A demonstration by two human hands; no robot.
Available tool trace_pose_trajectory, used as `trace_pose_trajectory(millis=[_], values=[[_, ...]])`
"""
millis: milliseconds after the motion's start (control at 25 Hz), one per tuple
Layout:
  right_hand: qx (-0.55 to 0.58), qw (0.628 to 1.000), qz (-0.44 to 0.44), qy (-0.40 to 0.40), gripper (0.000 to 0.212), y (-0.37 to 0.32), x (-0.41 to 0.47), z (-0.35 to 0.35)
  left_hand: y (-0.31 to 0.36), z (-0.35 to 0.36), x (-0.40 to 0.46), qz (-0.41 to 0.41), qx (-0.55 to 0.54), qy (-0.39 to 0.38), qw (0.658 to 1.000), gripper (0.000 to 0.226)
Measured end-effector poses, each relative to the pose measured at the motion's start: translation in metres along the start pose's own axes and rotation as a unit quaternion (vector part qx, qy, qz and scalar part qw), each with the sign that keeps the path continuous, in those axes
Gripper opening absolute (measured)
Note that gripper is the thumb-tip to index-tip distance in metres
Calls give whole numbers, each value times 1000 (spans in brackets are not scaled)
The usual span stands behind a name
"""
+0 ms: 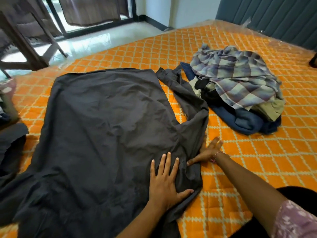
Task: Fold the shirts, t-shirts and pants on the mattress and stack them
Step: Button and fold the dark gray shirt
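Note:
A dark grey shirt (103, 127) lies spread flat on the orange patterned mattress (257, 169), one sleeve (185, 93) stretching toward the far right. My left hand (164, 179) presses flat on the shirt near its right shoulder, fingers straight. My right hand (206, 152) lies at the shirt's right edge where the sleeve begins, fingers extended on the mattress and thumb touching the cloth. A heap of unfolded clothes sits at the right: a plaid shirt (240, 74) on top, a navy garment (247, 120) underneath.
Another dark garment (10, 145) lies at the left edge of the mattress. A wooden chair (25, 40) stands on the shiny floor beyond the mattress. A grey padded headboard (274, 14) is at the far right.

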State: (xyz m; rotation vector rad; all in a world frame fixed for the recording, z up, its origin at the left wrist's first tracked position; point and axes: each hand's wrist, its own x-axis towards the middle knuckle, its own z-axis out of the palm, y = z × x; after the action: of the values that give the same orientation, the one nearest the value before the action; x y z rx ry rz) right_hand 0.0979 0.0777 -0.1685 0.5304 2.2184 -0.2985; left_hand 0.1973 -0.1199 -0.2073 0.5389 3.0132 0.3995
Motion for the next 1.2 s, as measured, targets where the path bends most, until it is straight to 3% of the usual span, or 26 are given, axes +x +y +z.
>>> trace_pose_trajectory(millis=[80, 120, 240, 320, 480, 600, 640, 720, 840, 920, 960, 1000, 1080, 1120, 1160, 1200], values=[[40, 998, -26, 27, 173, 5, 4, 0, 0, 1, -1, 8, 12, 18, 1000, 96], [114, 992, -42, 43, 161, 6, -4, -2, 0, 1, 0, 12, 22, 20, 999, 96], [266, 940, -67, 204, 86, 2, -20, 9, 9, -10, -4, 7, 46, -3, 999, 97], [341, 904, -76, 247, 47, -11, -30, 15, 17, -17, -11, 12, 61, -26, 998, 93], [654, 738, -40, 163, 14, 4, -42, -2, 22, -13, -35, 35, 21, -14, 999, 81], [827, 557, -69, -35, 22, 26, -53, -6, 23, -7, -41, 55, 30, -15, 998, 83], [841, 531, -88, -58, 30, 25, -55, -10, 25, -8, -42, 56, 30, -25, 998, 84], [836, 529, -136, -57, 39, 16, -46, -24, 25, -9, -43, 60, 37, -36, 997, 85], [827, 531, -182, -31, 38, -1, -31, -49, 22, 2, -44, 71, 54, 2, 996, 89], [771, 616, -163, 11, 65, -1, 7, -50, 25, 3, -43, 72, 55, -29, 995, 92], [731, 659, -171, 32, 68, -1, 26, -51, 26, -4, -39, 75, 52, -45, 995, 92], [713, 679, -172, 37, 52, -6, 28, -61, 26, -17, -31, 72, 31, -62, 995, 91], [715, 662, -225, 3, 31, -30, 5, -91, 22, -61, 6, 10, -137, -18, 990, 85], [712, 652, -260, 28, 27, -44, -11, -103, 18, -89, 34, -49, -303, -7, 952, 73], [691, 653, -300, 78, 25, -58, -29, -116, 8, -113, 61, -94, -441, 47, 891, 53], [610, 697, -333, 177, 35, -72, -39, -120, -6, -143, 90, -141, -528, 105, 831, 33]])
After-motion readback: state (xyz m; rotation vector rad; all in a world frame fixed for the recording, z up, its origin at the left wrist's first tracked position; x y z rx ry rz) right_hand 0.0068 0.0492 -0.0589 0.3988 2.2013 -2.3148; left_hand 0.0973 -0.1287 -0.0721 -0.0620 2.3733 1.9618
